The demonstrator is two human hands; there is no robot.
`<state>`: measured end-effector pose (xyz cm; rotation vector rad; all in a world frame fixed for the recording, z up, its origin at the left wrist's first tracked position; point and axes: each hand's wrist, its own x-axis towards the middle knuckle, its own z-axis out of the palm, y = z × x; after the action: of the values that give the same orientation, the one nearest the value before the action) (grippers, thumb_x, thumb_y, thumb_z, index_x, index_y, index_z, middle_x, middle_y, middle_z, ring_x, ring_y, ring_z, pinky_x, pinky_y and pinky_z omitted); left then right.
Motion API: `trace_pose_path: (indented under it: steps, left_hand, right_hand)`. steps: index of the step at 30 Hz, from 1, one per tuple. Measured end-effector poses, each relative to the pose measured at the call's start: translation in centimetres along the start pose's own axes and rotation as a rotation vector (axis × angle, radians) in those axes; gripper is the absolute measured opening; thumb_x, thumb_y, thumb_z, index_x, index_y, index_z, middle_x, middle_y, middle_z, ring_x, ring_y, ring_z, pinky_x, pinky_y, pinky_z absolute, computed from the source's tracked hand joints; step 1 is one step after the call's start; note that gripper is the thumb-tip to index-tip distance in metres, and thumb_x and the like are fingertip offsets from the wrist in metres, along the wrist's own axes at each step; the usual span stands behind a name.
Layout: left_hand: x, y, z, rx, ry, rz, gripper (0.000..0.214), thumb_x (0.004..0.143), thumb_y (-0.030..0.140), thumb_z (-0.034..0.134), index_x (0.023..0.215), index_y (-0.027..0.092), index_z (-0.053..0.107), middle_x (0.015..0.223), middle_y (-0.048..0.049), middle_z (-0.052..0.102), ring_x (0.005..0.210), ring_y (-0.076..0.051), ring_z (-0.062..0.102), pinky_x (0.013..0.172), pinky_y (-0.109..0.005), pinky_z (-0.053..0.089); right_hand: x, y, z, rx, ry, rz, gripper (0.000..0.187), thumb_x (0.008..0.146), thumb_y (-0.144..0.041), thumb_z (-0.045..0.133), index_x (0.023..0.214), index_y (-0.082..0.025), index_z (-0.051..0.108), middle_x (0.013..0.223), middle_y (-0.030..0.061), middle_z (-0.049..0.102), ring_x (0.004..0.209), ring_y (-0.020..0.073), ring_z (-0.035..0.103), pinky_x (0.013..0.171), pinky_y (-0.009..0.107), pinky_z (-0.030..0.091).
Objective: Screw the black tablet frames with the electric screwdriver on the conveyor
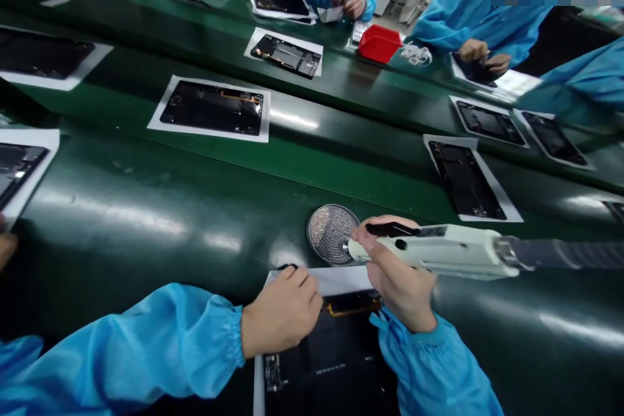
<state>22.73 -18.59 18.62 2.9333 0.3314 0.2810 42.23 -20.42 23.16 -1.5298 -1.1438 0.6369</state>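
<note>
My right hand (pixel 402 279) is wrapped round a pale electric screwdriver (pixel 453 250) with a black lever and a thick cable. The screwdriver's tip end meets a round metal dish (pixel 331 234), its inside covered in a fine dotted pattern. Below lies an opened black tablet housing (pixel 331 370) on a white sheet (pixel 341 281), with an orange flex strip near its top. My left hand (pixel 283 309) lies over the housing's upper left corner, fingers curled together. A small dark thing shows by its fingertips; what they hold, if anything, is hidden.
More tablet housings on white sheets lie along the green conveyor, such as one tablet housing (pixel 214 107) ahead and another tablet housing (pixel 468 179) to the right. Across it, people in blue sleeves work near a red bin (pixel 379 44). Another person's hand (pixel 6 244) shows at the left edge.
</note>
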Motion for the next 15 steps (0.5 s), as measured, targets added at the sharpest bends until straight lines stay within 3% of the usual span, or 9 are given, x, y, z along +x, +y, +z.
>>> trace_pose_path:
  steps: [3, 7, 15]
  left_hand:
    - [0.2, 0.2, 0.1, 0.077, 0.082, -0.006, 0.010, 0.090, 0.012, 0.053, 0.083, 0.013, 0.060, 0.079, -0.0100, 0.056, 0.072, -0.023, 0.051, 0.062, -0.036, 0.035]
    - [0.4, 0.9, -0.7, 0.121, 0.165, -0.046, 0.015, 0.091, 0.011, 0.051, 0.080, 0.011, 0.061, 0.077, -0.0094, 0.058, 0.068, -0.022, 0.052, 0.061, -0.036, 0.033]
    - [0.5, 1.2, -1.0, 0.072, 0.181, -0.057, 0.017, 0.089, 0.012, 0.054, 0.076, 0.010, 0.065, 0.076, -0.0098, 0.060, 0.071, -0.023, 0.055, 0.061, -0.034, 0.034]
  right_hand:
    - [0.3, 0.5, 0.8, 0.097, 0.130, -0.029, 0.022, 0.081, -0.028, 0.071, 0.101, -0.023, 0.066, 0.093, 0.0052, 0.066, 0.081, 0.0219, 0.065, 0.079, 0.044, 0.057]
    - [0.4, 0.6, 0.9, 0.129, 0.127, -0.029, 0.020, 0.079, -0.024, 0.074, 0.097, -0.022, 0.068, 0.087, 0.0037, 0.067, 0.076, 0.0205, 0.065, 0.077, 0.044, 0.058]
    - [0.4, 0.4, 0.9, 0.162, 0.115, -0.031, 0.019, 0.080, -0.020, 0.074, 0.098, -0.023, 0.069, 0.088, 0.0034, 0.065, 0.078, 0.0198, 0.065, 0.077, 0.044, 0.056]
